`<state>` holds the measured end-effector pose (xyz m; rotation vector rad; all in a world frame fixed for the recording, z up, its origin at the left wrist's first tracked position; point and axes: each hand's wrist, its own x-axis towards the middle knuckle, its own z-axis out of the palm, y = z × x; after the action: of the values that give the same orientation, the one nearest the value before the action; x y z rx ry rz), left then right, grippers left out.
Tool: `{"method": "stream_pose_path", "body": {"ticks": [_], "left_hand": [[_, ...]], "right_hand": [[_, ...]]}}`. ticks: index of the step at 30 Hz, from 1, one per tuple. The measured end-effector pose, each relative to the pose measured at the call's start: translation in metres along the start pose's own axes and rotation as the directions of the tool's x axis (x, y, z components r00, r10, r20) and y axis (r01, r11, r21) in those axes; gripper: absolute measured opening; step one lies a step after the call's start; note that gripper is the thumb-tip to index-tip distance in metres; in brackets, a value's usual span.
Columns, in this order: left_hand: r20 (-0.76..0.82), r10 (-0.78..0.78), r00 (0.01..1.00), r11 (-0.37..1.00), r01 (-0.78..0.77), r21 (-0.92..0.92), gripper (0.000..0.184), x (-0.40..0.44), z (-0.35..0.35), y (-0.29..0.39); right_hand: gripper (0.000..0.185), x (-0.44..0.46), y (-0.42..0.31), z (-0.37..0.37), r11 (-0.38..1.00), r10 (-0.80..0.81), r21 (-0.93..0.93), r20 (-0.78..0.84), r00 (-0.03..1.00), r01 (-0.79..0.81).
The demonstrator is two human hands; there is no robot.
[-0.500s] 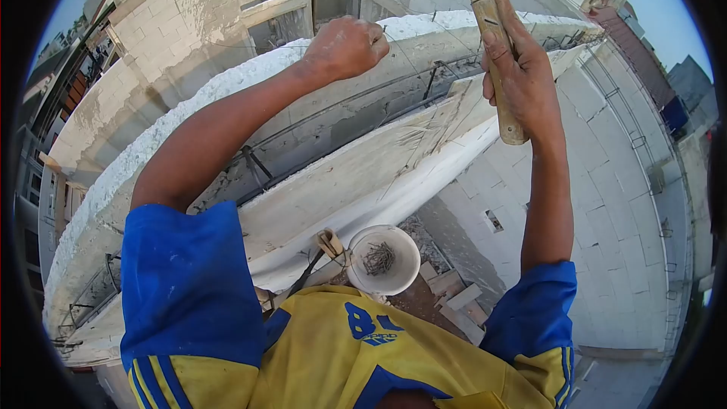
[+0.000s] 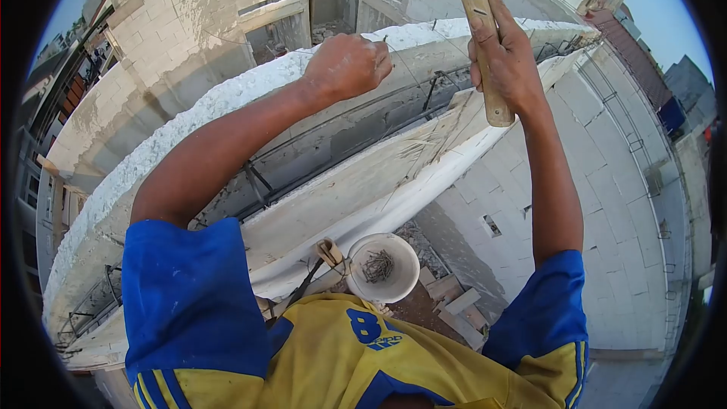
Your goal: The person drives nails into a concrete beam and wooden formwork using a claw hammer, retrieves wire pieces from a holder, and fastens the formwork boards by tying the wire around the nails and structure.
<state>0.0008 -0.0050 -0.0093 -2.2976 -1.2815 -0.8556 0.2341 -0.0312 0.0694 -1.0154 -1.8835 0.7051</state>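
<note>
Wooden-handled, grey-metal-headed hammer is shifting left, narrowing the gap between hands; right hand is gripping its handle, left hand is clenching (contents hidden) by the rough, white-topped concrete beam.

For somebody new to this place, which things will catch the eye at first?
Probably the hammer, raised in the right hand at upper right. Next, the closed left hand over the long wall's rough white edge. Below, near the yellow-and-blue shirt, a white bucket holds what look like nails.
</note>
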Motion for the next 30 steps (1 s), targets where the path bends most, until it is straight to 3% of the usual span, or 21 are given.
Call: {"method": "stream_pose_path", "body": {"ticks": [2,4,6,10,12,13,15,16,18,20,22,23,25,26,28,30], "left_hand": [[0.010,0.010,1.000,0.999,-0.010,0.033,0.026,0.000,-0.003,0.002],[0.015,0.021,1.000,0.999,-0.021,0.032,0.026,0.000,-0.002,0.001],[0.021,0.034,0.999,0.999,-0.034,0.037,0.026,-0.002,-0.002,0.003],[0.016,0.018,1.000,0.999,-0.019,0.028,0.024,-0.004,-0.002,0.002],[0.014,0.029,0.999,0.999,-0.030,0.030,0.024,-0.007,0.000,0.002],[0.019,0.039,0.999,0.999,-0.040,0.035,0.024,-0.007,0.000,0.001],[0.014,0.045,0.999,0.998,-0.046,0.043,0.024,-0.006,-0.001,0.001],[0.031,0.029,0.999,0.998,-0.031,0.054,0.025,-0.008,-0.001,0.003],[0.027,0.014,1.000,0.998,-0.016,0.068,0.025,-0.005,-0.003,0.002],[0.027,0.050,0.998,0.998,-0.051,0.045,0.025,-0.007,0.000,0.001],[0.022,0.048,0.999,0.998,-0.049,0.049,0.025,-0.009,-0.001,0.003],[0.025,0.062,0.998,0.996,-0.063,0.061,0.024,-0.010,-0.003,0.005],[0.015,0.075,0.997,0.994,-0.076,0.074,0.024,-0.009,-0.003,0.002],[0.012,0.093,0.996,0.992,-0.094,0.079,0.024,-0.011,-0.001,0.003],[0.012,0.107,0.994,0.990,-0.108,0.091,0.024,-0.010,-0.002,0.005],[0.027,0.114,0.993,0.988,-0.117,0.101,0.024,-0.011,-0.001,0.003]], "right_hand": [[0.056,-0.001,0.011,0.008,0.995,-0.075,0.061,-0.081,0.994,0.080],[0.057,0.003,0.018,0.012,0.972,0.140,-0.225,0.330,0.933,-0.067],[0.058,0.014,0.009,0.004,0.955,0.177,-0.285,0.305,0.936,-0.088],[0.054,0.024,-0.005,-0.003,0.947,0.087,-0.319,0.197,0.977,-0.020],[0.053,0.020,-0.005,0.006,0.940,-0.231,-0.256,0.015,0.973,0.227],[0.053,0.019,0.001,0.007,0.942,-0.224,-0.252,0.012,0.974,0.220],[0.054,0.019,0.002,0.010,0.762,0.014,-0.612,0.343,0.939,0.212],[0.054,0.018,-0.005,0.009,0.765,0.018,-0.610,0.340,0.940,0.205],[0.052,0.026,-0.033,0.001,0.807,0.188,-0.588,0.349,0.918,0.058],[0.052,0.016,-0.039,0.007,0.867,0.115,-0.496,0.297,0.948,0.050],[0.053,0.011,-0.034,0.019,0.946,-0.133,-0.296,0.015,0.991,0.131],[0.053,0.011,-0.018,0.020,0.948,-0.126,-0.293,0.014,0.992,0.125],[0.051,0.016,0.010,0.018,0.769,-0.029,-0.607,0.280,0.960,0.200],[0.051,0.017,0.011,0.012,0.773,-0.023,-0.606,0.272,0.962,0.190],[0.051,0.024,-0.011,-0.001,0.857,0.237,-0.512,0.288,0.928,-0.060],[0.052,0.015,-0.015,0.006,0.890,0.161,-0.454,0.232,0.959,-0.039]]}}
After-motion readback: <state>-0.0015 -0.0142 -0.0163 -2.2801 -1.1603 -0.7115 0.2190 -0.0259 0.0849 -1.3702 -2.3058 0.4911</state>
